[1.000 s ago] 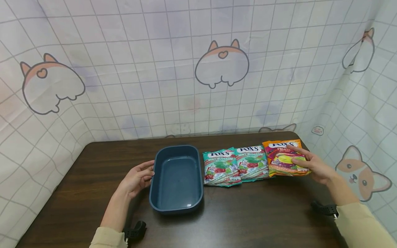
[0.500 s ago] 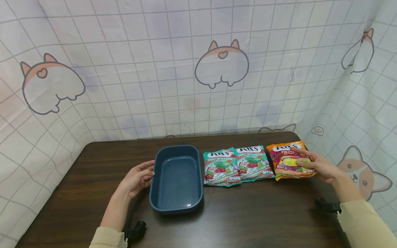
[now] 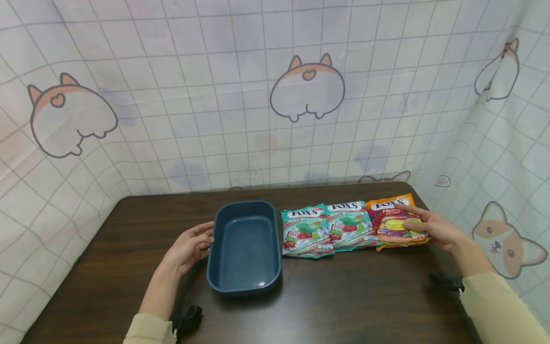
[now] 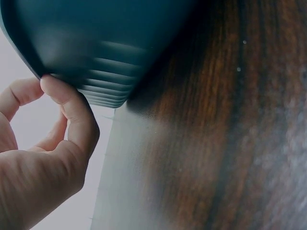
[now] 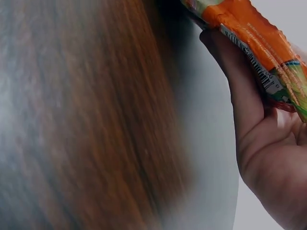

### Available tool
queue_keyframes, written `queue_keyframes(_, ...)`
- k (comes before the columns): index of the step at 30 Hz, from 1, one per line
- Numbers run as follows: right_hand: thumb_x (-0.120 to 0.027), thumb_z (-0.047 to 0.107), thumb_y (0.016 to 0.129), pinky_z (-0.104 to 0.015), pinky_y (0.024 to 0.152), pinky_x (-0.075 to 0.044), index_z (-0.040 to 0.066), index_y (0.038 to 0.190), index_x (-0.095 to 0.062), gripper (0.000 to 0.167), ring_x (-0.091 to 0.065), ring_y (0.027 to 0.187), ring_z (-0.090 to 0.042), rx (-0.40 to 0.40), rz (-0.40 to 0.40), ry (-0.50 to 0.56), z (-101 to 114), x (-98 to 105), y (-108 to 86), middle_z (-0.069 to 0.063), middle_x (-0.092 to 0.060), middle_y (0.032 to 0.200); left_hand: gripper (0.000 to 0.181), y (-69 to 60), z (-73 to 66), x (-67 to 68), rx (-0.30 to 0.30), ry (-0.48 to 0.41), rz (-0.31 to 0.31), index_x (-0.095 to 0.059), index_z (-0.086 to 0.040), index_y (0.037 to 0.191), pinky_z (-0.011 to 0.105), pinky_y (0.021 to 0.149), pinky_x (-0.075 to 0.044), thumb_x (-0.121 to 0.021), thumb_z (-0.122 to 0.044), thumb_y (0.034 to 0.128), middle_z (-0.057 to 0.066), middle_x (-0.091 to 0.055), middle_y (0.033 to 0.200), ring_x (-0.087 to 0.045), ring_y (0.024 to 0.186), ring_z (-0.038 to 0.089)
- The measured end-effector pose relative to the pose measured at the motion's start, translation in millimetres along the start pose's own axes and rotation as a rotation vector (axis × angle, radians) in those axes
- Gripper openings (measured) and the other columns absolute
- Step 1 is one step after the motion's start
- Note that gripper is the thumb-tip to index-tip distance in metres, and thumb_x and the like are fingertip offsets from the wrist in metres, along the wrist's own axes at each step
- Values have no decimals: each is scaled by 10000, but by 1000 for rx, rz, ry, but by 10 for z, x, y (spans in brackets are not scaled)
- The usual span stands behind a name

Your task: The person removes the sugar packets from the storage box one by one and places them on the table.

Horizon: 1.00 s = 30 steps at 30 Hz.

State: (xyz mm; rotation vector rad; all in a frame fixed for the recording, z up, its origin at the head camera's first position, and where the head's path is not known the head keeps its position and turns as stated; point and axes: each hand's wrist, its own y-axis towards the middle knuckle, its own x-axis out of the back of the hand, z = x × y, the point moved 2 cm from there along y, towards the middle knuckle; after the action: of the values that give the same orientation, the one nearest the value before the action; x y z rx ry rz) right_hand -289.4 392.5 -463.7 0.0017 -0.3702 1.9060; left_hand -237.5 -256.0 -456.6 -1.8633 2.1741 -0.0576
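A deep blue rectangular container (image 3: 244,253) stands on the table. My left hand (image 3: 189,248) is at its left side; in the left wrist view, the thumb and index finger pinch the container's rim (image 4: 36,72). Two green Fox's Mint Blossom candy bags, a left one (image 3: 306,234) and a middle one (image 3: 350,228), lie side by side to the right. Beside them is an orange and purple Fox's Fruits candy bag (image 3: 388,217), which my right hand (image 3: 438,231) grips by its right side. The right wrist view has the thumb along the orange bag's edge (image 5: 254,43).
The dark wooden table (image 3: 335,296) ends at the back against a white gridded cloth (image 3: 193,119) with dog drawings. This cloth also hangs at both sides. Black straps with devices sit at both wrists.
My right hand slid the orange candy bag right, away from the middle green bag, then back left against it. The left hand and the container have stayed in place.
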Motion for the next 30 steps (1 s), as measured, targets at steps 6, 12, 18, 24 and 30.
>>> queue_keyframes(6,-579,189,1061,-309,871,-547,181,1645,-249,671,-605,1078,-151,15,9,-28,7,-77,28,-297,-112,1613,627,-8,17,-6,5,13,9,-264,69,1569,286,803,-573,-546,42,1010,76,-642,1263,-705,868,77)
queue_keyframes(12,-674,317,1001,-344,885,-520,103,1627,-260,781,-491,1190,-368,-3,-73,-232,137,-216,39,-327,-214,1559,619,-5,6,5,2,41,-11,-281,70,1562,307,826,-569,-550,33,1006,63,-647,1231,-702,883,88)
queue_keyframes(18,-737,338,955,-449,894,-449,-3,1561,-341,800,-443,1170,-449,36,-158,-484,257,-274,47,-350,-360,1445,607,-28,-18,32,2,121,-11,-322,41,1559,329,862,-558,-589,-29,1018,75,-653,1238,-690,948,113)
queue_keyframes(24,-729,325,970,-524,904,-485,-74,1535,-321,804,-513,1135,-450,83,-198,-589,312,-309,31,-372,-436,1403,562,-107,-86,62,-25,272,-12,-381,18,1541,362,876,-553,-597,-149,1050,190,-577,1344,-653,1049,167)
queue_keyframes(30,-645,290,1029,-692,950,-431,-63,1498,-382,643,-496,1194,-557,174,-303,-709,498,-433,-34,-392,-387,1474,449,-155,-182,72,-145,468,-139,-473,29,1471,376,825,-580,-575,-113,1057,220,-560,1249,-650,1031,261)
